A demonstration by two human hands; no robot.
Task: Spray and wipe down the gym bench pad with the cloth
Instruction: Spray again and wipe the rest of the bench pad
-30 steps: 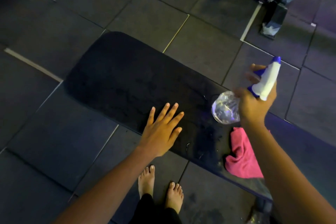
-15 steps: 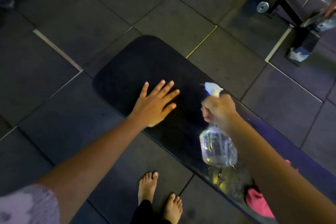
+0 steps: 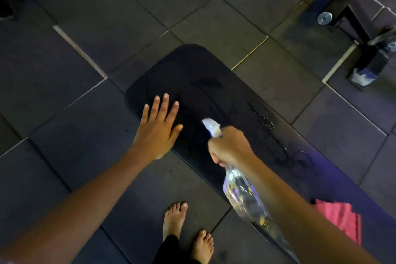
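The black bench pad (image 3: 205,83) runs from the middle of the view down to the lower right, with wet droplets on its far edge. My left hand (image 3: 158,128) lies flat with straight fingers on the pad's near left edge. My right hand (image 3: 230,148) grips the neck of a clear spray bottle (image 3: 244,195), and the bottle's white nozzle points at the pad's left end. A pink cloth (image 3: 340,218) lies crumpled on the pad at the lower right, partly behind my right forearm.
Dark rubber floor tiles (image 3: 85,28) surround the bench. My bare feet (image 3: 188,229) stand on the floor just in front of the pad. A black metal equipment frame (image 3: 351,15) with a silver bolt stands on the floor at the upper right.
My right hand has brought the spray bottle from over the cloth leftward to the pad's left end, nozzle now turned down at the pad. My left hand stays flat on the pad.
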